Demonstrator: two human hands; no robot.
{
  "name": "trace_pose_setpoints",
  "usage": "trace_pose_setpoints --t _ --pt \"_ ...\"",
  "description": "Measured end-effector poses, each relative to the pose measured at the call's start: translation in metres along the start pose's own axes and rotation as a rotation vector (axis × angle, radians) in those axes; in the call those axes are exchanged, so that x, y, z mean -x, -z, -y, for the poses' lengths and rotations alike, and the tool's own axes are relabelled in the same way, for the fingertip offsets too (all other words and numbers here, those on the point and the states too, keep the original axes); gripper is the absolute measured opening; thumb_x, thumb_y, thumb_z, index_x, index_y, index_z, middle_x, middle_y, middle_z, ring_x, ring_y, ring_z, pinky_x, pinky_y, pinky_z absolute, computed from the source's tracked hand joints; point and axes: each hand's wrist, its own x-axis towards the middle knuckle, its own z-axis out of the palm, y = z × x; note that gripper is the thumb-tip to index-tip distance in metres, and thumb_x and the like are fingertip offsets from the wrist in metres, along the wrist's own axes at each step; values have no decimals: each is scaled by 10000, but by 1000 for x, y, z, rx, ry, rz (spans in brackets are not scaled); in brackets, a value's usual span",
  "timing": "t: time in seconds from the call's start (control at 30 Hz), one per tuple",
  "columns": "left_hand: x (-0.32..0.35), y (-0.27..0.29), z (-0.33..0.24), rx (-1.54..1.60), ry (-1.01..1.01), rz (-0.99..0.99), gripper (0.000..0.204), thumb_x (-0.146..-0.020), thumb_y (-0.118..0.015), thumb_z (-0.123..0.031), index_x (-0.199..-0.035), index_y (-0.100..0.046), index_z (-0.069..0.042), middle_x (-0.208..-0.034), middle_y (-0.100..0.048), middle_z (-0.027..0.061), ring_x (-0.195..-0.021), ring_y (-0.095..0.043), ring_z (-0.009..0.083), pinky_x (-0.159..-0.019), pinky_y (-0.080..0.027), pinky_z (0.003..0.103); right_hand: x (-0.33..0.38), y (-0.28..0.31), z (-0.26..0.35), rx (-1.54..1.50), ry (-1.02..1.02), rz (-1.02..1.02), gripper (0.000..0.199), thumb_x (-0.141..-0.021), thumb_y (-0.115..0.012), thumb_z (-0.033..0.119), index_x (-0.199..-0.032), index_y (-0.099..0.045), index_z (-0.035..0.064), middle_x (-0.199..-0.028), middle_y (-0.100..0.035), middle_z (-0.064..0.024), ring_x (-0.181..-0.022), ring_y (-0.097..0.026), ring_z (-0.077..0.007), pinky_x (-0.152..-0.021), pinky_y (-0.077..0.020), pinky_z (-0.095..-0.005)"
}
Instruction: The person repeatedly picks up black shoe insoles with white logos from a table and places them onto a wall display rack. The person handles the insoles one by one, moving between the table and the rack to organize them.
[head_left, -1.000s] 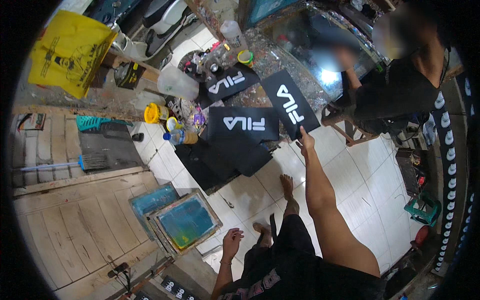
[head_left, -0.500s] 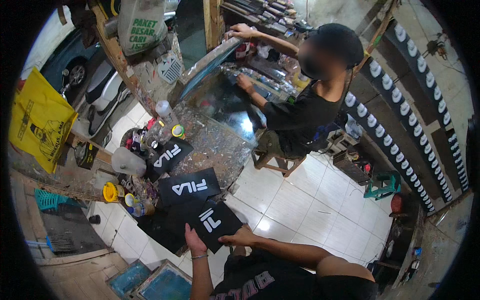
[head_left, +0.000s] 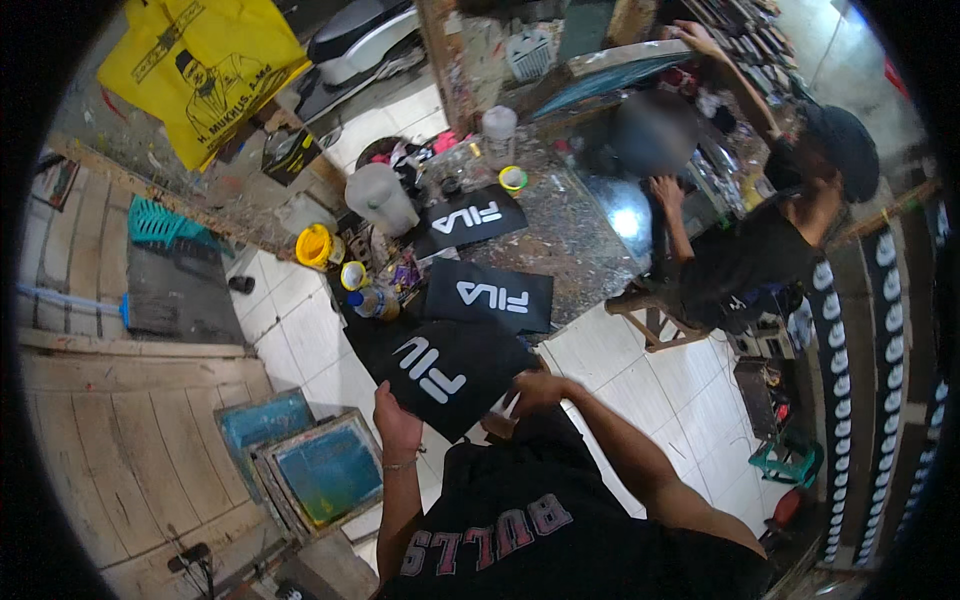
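A black sheet (head_left: 475, 362) with white printed lettering is held in front of me, tilted above the near end of the bench. My left hand (head_left: 400, 425) grips its lower left edge, thumb up along the side. At the sheet's right edge my right hand (head_left: 538, 392) is closed on it, its fingertips partly hidden. Just beyond lies a second black sheet (head_left: 530, 285) with the same white print. Farther off a third printed black sheet (head_left: 505, 215) rests among the bottles. More dark material under the held sheet is mostly covered.
On the paint-spattered bench (head_left: 575, 240) stand a cloudy plastic jug (head_left: 380, 200), a white bottle (head_left: 498, 138) and a yellow tub (head_left: 315, 246). A co-worker (head_left: 745, 260) sits at the right. Framed screens (head_left: 325, 475) lean at lower left; long racks (head_left: 835, 400) line the right.
My view has swung left, so the scene sits farther right. The held sheet has turned and shows more of its lettering. My right hand has shifted along its edge.
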Motion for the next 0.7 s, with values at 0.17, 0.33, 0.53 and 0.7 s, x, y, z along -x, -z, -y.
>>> trace_pose_setpoints --t 0.17,0.33,0.53,0.7 --pt "27 2 -5 47 -102 -168 484 -927 -395 -305 -1311 -420 -11 -1331 -479 126 -1212 -469 261 -1052 -325 421 -74 118 -113 111 -481 -754 315 -719 -592 157 -1010 -616 39 -944 -636 -237 -884 -616 -385 -764 -492 -469" --pt "62 2 10 55 -221 -346 500 -933 -356 -316 -1321 -414 -6 -1334 -479 130 -1193 -486 266 -1031 -359 407 -144 152 -195 93 -514 -583 406 -677 -598 97 -1082 -623 71 -874 -638 -249 -827 -633 -382 -733 -496 -448" --pt "123 34 36 48 -328 -549 431 -875 -474 -281 -1203 -531 -7 -1223 -571 109 -1108 -544 230 -987 -394 373 -160 169 -242 419 -358 -220 111 -685 -639 140 -686 -661 31 -720 -661 -153 -652 -636 -244 -588 -496 -359" --pt "133 53 51 87 -409 -828 318 -847 -584 -107 -1131 -514 18 -1086 -593 135 -889 -590 214 -798 -482 327 -125 203 -146 397 -161 -35 236 -797 -560 239 -838 -665 32 -816 -658 -183 -761 -631 -341 -709 -484 -439"
